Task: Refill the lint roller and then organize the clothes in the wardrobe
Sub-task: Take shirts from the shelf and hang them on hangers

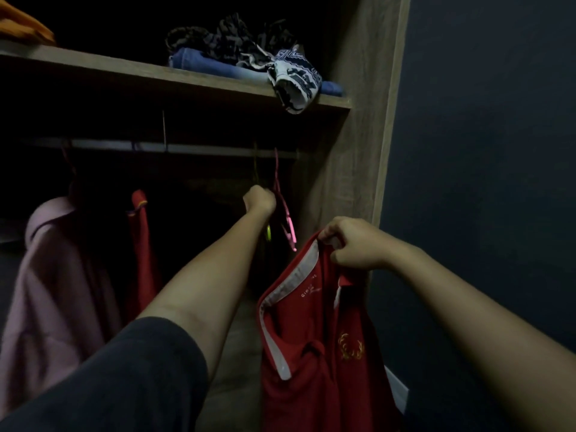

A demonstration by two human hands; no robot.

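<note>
We judge clothes-sorting under way: right hand (352,244) pinches the red polo shirt (314,344) by its collar at 5 o'clock, left hand (259,199) curls among the hangers (288,221) at the shirt's 11 o'clock, hold unclear; next, a hanger into the collar.

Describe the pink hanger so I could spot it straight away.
Under the wooden shelf runs the hanging rail. Near its right end, just right of the left hand, hangs the pink hanger. Its neighbour, the yellow-green hanger gripped by that hand, differs in colour.

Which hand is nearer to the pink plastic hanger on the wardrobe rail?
Left. The left hand is right beside the pink plastic hanger; the right hand holds the red polo shirt below it.
</note>
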